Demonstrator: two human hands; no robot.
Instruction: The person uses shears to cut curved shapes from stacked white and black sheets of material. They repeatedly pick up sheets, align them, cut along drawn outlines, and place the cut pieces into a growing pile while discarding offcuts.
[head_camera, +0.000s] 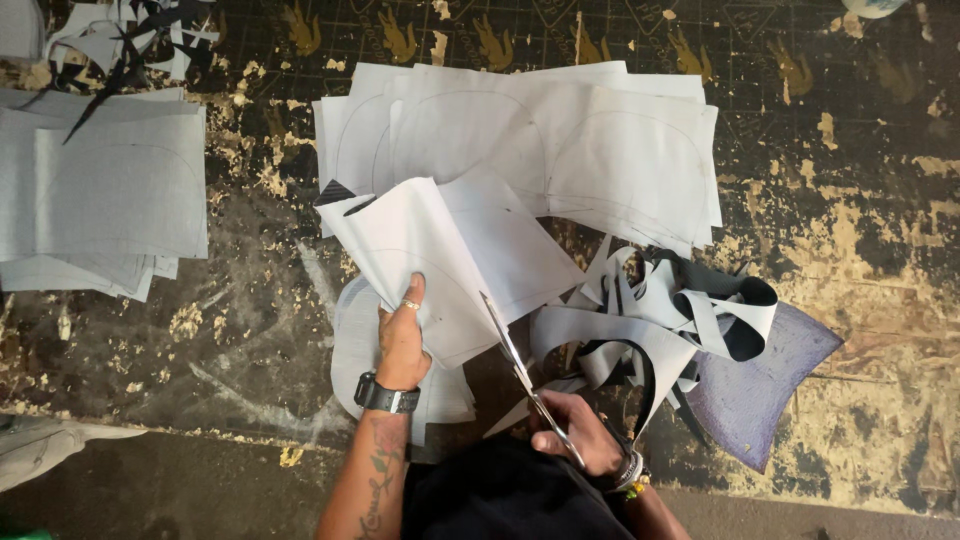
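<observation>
Near the worktop's (880, 250) front edge, the left hand (402, 345) pinches a white sheet (420, 250) — pale, faintly curve-marked, dark-backed at one corner — while the right hand (575, 430), fingers closed through the scissors (520, 365), has open blades at its edge.

My left hand (403, 345) grips a white sheet (430, 265) at twelve o'clock. My right hand (578, 432) works scissors (520, 370) into its edge. Cut strips (670, 310) curl at two o'clock beside a purple piece (760, 385).
</observation>
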